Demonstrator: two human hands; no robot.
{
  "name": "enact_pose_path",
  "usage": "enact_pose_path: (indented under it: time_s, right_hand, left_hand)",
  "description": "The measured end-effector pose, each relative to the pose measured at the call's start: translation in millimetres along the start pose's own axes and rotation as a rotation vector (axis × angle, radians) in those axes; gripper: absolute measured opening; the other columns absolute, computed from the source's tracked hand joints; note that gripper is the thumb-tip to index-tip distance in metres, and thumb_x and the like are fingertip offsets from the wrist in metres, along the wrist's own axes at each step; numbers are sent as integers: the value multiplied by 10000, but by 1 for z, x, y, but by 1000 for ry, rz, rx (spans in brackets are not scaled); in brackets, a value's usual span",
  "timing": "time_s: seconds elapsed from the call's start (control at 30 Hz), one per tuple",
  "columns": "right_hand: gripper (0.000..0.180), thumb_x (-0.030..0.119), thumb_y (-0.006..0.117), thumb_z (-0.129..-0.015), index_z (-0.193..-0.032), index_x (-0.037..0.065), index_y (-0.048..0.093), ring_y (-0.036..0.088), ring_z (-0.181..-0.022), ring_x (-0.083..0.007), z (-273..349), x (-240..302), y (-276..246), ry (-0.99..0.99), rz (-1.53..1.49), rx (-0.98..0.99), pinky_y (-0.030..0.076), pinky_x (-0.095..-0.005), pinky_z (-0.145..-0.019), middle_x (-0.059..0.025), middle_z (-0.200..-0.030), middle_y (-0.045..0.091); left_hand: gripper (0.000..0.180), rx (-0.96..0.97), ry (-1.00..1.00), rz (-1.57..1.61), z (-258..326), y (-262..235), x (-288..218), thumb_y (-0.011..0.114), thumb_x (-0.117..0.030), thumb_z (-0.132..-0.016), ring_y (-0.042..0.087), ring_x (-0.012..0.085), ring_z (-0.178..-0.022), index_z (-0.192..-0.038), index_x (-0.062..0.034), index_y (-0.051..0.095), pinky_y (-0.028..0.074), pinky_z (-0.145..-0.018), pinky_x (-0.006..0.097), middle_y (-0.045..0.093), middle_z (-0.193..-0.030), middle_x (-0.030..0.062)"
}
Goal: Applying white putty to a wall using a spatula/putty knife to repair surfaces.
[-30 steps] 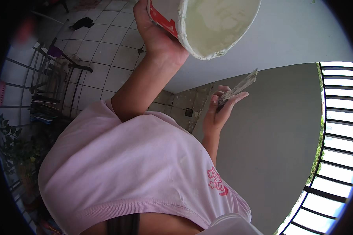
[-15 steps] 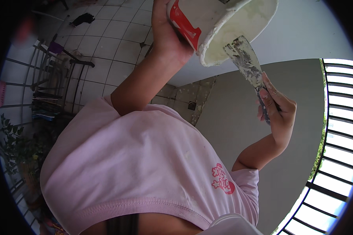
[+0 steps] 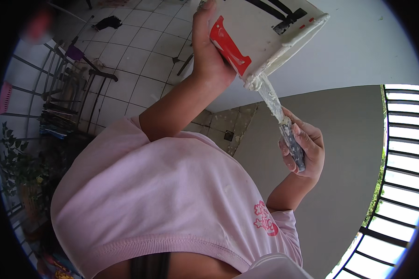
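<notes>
We hold a white bucket (image 3: 265, 35) with a red patch, tipped so that its mouth faces down and to the right. Our left hand (image 3: 214, 63) grips it from its left side, thumb up along the wall; the other fingers are mostly hidden behind it, so we cannot tell how far they spread. Below and right of the bucket, our right hand (image 3: 307, 146) has its fingers closed around the handle of a putty knife (image 3: 272, 101), which runs through the grasp, its butt end below the fingers and its smeared blade reaching up and left from them to the bucket. The blade's tip meets the rim's lowest corner, where pale paste (image 3: 253, 83) is clumped; whether it goes inside we cannot tell. Specks of paste dot the handle and our fingertips. Our pink shirt (image 3: 172, 195) lies below the bucket, tiled floor (image 3: 139, 56) left of it, and a barred opening (image 3: 405, 162) well to its right.
</notes>
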State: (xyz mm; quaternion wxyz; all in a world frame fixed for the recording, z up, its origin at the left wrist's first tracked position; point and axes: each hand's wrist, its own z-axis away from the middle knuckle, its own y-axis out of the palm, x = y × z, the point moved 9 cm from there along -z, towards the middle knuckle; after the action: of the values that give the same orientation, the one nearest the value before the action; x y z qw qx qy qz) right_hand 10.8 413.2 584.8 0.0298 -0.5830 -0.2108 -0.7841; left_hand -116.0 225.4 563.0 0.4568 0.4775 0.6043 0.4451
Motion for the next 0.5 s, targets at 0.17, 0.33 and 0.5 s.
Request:
enact_pose_path:
  time_s: [0.17, 0.33, 0.5]
  right_hand:
    - [557, 138, 478, -1040, -1455, -176, 280, 494, -374, -108, -3, 22, 7, -127, -275, 49, 388, -201, -310, -204, -730, 626]
    - [541, 162, 467, -1048, -1477, -116, 289, 598, -643, -96, -7, 124, -4, -631, -186, -12, 418, -170, -424, -169, -948, 641]
    - [496, 173, 552, -1042, -1468, -33, 402, 567, -810, -133, 3, 245, 3, -1329, 543, -665, 478, -253, -616, -99, -1092, 594]
  left_hand:
    - [642, -80, 48, -36, 0, 1, -21, 504, -575, -957, 562, 230, -1228, -1397, -108, 511, 439, -1043, 399, 592, -1328, 52]
    - [648, -60, 9, 8, 4, -2, -30, 421, -578, -1000, 546, 231, -1277, -1456, -119, 456, 452, -1061, 411, 555, -1399, 53]
    - [646, -55, 22, -29, 18, 4, -37, 411, -574, -1003, 542, 229, -1286, -1471, -129, 435, 455, -1059, 417, 537, -1419, 56]
